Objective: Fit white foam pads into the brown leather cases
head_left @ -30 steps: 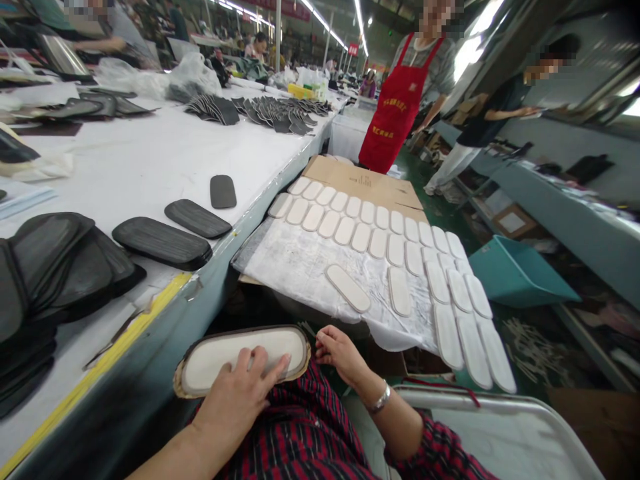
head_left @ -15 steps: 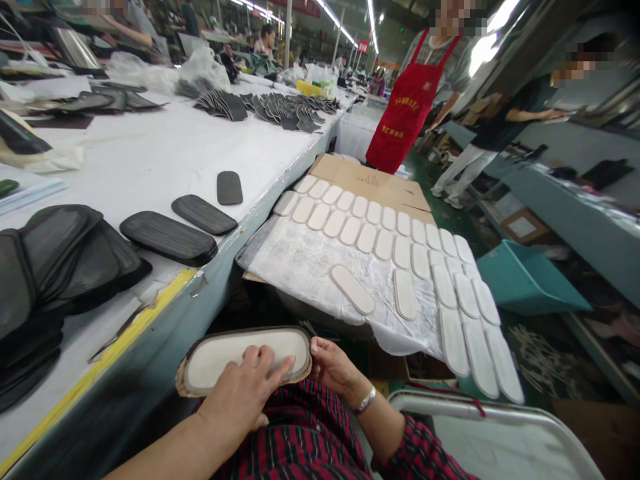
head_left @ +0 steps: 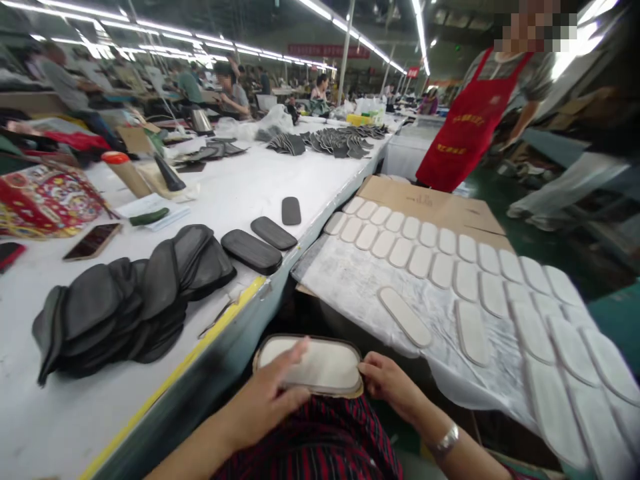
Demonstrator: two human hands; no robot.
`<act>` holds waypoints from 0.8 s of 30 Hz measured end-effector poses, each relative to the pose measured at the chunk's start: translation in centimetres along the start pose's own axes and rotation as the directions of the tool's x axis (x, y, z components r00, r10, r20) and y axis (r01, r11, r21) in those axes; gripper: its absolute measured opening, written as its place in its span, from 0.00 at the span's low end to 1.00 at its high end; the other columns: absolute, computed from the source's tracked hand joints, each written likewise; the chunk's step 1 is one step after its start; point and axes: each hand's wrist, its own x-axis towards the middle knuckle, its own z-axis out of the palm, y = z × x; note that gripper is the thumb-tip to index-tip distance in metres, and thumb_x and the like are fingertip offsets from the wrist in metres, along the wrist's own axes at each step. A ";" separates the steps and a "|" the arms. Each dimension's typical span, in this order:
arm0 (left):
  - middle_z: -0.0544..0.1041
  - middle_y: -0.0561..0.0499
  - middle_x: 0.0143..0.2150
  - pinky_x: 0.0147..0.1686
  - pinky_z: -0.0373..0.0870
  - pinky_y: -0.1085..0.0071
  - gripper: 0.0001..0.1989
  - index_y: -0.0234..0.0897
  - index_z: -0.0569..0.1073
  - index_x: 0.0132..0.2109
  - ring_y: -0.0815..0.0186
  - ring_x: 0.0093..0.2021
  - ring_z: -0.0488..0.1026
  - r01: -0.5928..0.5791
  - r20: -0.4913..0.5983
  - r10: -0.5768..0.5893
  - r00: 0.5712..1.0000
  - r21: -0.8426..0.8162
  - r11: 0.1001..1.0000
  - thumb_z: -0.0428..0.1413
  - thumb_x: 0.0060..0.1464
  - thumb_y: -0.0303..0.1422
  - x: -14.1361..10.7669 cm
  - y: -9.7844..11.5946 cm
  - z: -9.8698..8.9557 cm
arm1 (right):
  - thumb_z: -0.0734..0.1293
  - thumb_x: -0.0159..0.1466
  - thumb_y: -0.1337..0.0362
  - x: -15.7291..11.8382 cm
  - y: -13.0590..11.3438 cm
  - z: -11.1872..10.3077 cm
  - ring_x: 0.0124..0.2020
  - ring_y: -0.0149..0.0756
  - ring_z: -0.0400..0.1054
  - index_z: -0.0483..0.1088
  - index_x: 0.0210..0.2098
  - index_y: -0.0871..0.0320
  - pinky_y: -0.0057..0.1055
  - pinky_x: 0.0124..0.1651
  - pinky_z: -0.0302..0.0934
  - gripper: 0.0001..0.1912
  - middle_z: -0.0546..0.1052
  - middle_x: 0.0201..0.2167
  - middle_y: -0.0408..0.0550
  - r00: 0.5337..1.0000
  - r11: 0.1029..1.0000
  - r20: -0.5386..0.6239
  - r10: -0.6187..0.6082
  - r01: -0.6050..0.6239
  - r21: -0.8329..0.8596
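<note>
Two hands on a white oval pad (head_left: 333, 367) above the striped lap (head_left: 345, 433).
The left hand (head_left: 273, 400) lies over one end, thumb and fingers spread wide; the right hand (head_left: 390, 385) pinches the opposite edge. Dark pads (head_left: 160, 280) heap on the table (head_left: 245, 180); more white pads (head_left: 401, 254) line a pale sheet (head_left: 350, 280).

Factory workshop, long worktable (head_left: 240, 190), strip lights (head_left: 419, 20), red-aproned worker (head_left: 473, 127)

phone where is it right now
In the head view, the phone lies on the white table at the left, just left of the cucumber and beyond the pile of black pads.
</note>
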 end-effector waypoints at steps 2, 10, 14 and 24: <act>0.70 0.45 0.51 0.48 0.67 0.64 0.21 0.39 0.65 0.53 0.62 0.49 0.68 0.084 -0.303 -0.232 0.924 -0.432 0.898 0.46 0.57 0.45 -0.9 -2.8 -2.4 | 0.67 0.56 0.53 -0.1 0.0 0.0 0.16 0.23 0.54 0.58 0.25 0.59 0.22 0.20 0.43 0.17 0.63 0.17 0.36 0.999 0.997 0.035 0.026 -0.028 0.067; 0.63 0.59 0.23 0.26 0.65 0.76 0.18 0.36 0.63 0.32 0.75 0.23 0.65 0.300 0.056 -0.469 0.882 -0.834 0.463 0.60 0.45 0.44 0.5 -9.0 -1.5 | 0.70 0.53 0.54 0.1 -0.3 -0.6 0.20 0.23 0.59 0.59 0.26 0.59 0.22 0.24 0.52 0.19 0.65 0.21 0.38 0.985 0.962 0.133 0.110 -0.139 0.235; 0.60 0.62 0.21 0.21 0.60 0.79 0.20 0.38 0.57 0.30 0.76 0.20 0.59 0.380 0.153 -0.402 0.903 -0.723 0.578 0.58 0.46 0.44 1.4 -8.3 -2.0 | 0.70 0.53 0.52 0.2 -0.6 -0.8 0.22 0.26 0.63 0.59 0.28 0.59 0.23 0.25 0.55 0.20 0.67 0.21 0.40 0.978 0.969 0.148 0.149 -0.174 0.175; 0.72 0.52 0.37 0.39 0.69 0.68 0.18 0.38 0.65 0.44 0.62 0.40 0.71 0.238 0.020 -0.240 0.971 -0.214 0.947 0.55 0.49 0.43 2.7 -9.6 -5.0 | 0.69 0.54 0.49 0.9 -0.1 -1.3 0.23 0.30 0.62 0.60 0.28 0.58 0.27 0.26 0.54 0.19 0.66 0.21 0.39 0.977 0.954 -0.099 -0.187 0.157 -0.256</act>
